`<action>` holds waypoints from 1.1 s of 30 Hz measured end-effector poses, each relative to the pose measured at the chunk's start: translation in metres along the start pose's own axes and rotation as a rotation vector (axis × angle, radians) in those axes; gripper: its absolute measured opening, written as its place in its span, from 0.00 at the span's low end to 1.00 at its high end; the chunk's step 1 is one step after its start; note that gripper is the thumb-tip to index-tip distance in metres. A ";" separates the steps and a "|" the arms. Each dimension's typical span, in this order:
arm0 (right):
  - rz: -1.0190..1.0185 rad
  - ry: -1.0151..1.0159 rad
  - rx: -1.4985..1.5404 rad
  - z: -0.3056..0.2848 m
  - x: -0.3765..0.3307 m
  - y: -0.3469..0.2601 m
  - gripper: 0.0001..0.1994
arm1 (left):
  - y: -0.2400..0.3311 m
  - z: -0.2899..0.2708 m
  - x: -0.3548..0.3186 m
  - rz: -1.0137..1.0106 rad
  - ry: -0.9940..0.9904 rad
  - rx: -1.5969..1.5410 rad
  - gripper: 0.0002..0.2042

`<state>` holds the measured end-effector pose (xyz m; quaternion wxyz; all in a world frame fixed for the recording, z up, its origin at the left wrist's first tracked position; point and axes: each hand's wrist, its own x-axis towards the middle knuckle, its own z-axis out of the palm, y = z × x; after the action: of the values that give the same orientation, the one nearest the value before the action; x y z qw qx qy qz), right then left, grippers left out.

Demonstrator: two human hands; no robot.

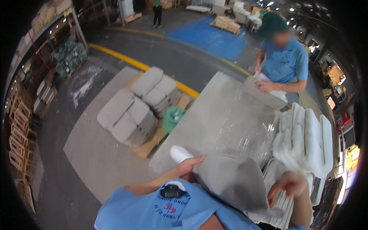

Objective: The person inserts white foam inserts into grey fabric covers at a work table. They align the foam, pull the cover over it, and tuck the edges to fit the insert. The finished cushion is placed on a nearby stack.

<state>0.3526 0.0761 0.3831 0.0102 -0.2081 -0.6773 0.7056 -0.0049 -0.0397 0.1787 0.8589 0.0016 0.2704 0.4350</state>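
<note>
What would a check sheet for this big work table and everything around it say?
Surface: long grey work table, clear plastic film spread across it.
Job's things: soft grey fabric cushion cover, white foam poking out its end.
Clutter: white foam cushions stacked at the table's right.
Grips: left hand on the cover's left edge; right hand, blurred, at its right corner.
Cables: nothing seen.
Surroundings: grey cushions on a wooden pallet, green bag, co-worker in a blue shirt at the far end, wooden chair frames left.
</note>
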 end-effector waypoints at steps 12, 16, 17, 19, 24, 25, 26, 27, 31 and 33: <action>0.154 0.378 0.906 0.050 0.240 0.170 0.19 | 0.006 -0.050 -0.001 0.239 -0.285 -0.023 0.26; 0.134 0.333 0.974 0.050 0.234 0.175 0.17 | -0.004 -0.028 -0.016 0.268 -0.280 -0.111 0.26; 0.127 0.332 0.966 0.051 0.229 0.176 0.17 | -0.004 -0.025 -0.013 0.266 -0.267 -0.091 0.26; 0.110 0.318 0.949 0.053 0.227 0.177 0.16 | -0.001 -0.024 -0.001 0.220 -0.282 -0.072 0.27; 0.072 0.293 0.901 0.052 0.215 0.174 0.16 | 0.009 -0.031 0.015 0.161 -0.254 -0.021 0.24; 0.064 0.289 0.892 0.053 0.213 0.176 0.16 | 0.010 -0.035 0.017 0.172 -0.261 0.006 0.23; 0.058 0.281 0.884 0.053 0.212 0.176 0.16 | 0.011 -0.039 0.018 0.184 -0.268 0.033 0.22; 0.053 0.279 0.878 0.054 0.210 0.177 0.16 | 0.010 -0.040 0.020 0.196 -0.238 0.030 0.20; 0.046 0.244 0.867 0.053 0.210 0.179 0.15 | 0.004 -0.057 0.027 0.261 -0.224 -0.069 0.15; 0.046 0.228 0.858 0.051 0.210 0.179 0.15 | 0.006 -0.057 0.026 0.292 -0.242 -0.124 0.13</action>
<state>0.1926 0.0749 0.1523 0.1545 -0.2763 -0.3130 0.8955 -0.0232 -0.0299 0.1191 0.8112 0.0401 0.1349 0.5676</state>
